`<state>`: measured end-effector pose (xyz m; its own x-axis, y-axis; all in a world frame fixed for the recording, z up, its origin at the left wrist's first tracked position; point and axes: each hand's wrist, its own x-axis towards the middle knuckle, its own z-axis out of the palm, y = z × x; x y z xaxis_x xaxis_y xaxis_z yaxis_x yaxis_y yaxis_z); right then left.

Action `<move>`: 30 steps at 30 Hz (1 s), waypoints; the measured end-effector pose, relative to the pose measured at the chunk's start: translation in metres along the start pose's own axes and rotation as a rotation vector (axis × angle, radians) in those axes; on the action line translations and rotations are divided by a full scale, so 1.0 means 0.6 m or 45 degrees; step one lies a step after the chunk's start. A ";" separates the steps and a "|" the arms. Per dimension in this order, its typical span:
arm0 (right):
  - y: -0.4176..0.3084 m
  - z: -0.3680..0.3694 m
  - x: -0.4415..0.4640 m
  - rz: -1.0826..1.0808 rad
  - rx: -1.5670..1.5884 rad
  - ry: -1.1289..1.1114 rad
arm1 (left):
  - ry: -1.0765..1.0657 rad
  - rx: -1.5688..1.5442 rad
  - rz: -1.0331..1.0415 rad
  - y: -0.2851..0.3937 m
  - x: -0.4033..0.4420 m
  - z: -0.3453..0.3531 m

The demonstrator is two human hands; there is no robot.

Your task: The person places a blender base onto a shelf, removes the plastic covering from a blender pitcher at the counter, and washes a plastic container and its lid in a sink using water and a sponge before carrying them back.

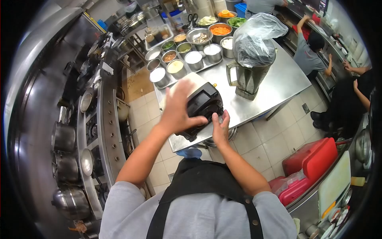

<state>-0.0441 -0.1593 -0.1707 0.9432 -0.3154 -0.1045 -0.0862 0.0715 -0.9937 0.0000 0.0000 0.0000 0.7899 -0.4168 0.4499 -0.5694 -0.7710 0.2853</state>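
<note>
A black blender base (pixel 203 104) is at the near edge of the steel table, in front of my body, its dark rounded recess facing me. My left hand (pixel 178 106) is spread over its left side, with fingers blurred by motion and the thumb across the front. At the base's lower right side is my right hand (pixel 221 127), fingers stretched upward and fingertips at the edge; whether they press on it I cannot tell. A white cutting board (pixel 194 81) lies behind the base. To the right stands a blender jar (pixel 250 81) covered by a clear plastic bag (pixel 258 40).
Metal containers of ingredients (pixel 175 68) crowd the steel table's (pixel 274 83) far side. A stove (pixel 92 129) with pans runs along the left. Red plastic bins (pixel 308 163) stand at right. Co-workers, one in a grey shirt (pixel 308 55), are at the right-hand counter.
</note>
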 end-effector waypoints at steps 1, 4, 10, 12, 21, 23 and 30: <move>-0.006 -0.003 -0.007 0.015 -0.038 0.030 | 0.002 -0.005 -0.001 0.001 -0.001 0.002; -0.002 0.004 -0.020 0.123 -0.035 0.060 | 0.348 -0.381 -0.468 -0.156 -0.028 0.020; -0.016 0.037 -0.034 0.315 0.159 0.012 | -0.298 -1.348 -1.589 -0.366 -0.147 0.130; -0.036 0.048 -0.041 0.386 0.208 0.016 | -0.361 -1.510 -1.533 -0.392 -0.157 0.164; -0.094 0.110 -0.023 0.631 0.289 0.112 | -0.823 -1.648 -1.217 -0.425 -0.040 0.235; -0.105 0.124 -0.021 0.678 0.282 0.149 | -0.981 -1.617 -1.274 -0.459 -0.026 0.310; -0.089 0.148 -0.014 0.559 0.421 0.263 | -0.840 -2.037 -1.268 -0.363 -0.017 0.221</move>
<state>-0.0189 -0.0766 -0.1132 0.7568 -0.3653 -0.5420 -0.3183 0.5182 -0.7938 0.1460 0.1084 -0.1789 0.6335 -0.5608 -0.5331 0.6882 0.0935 0.7194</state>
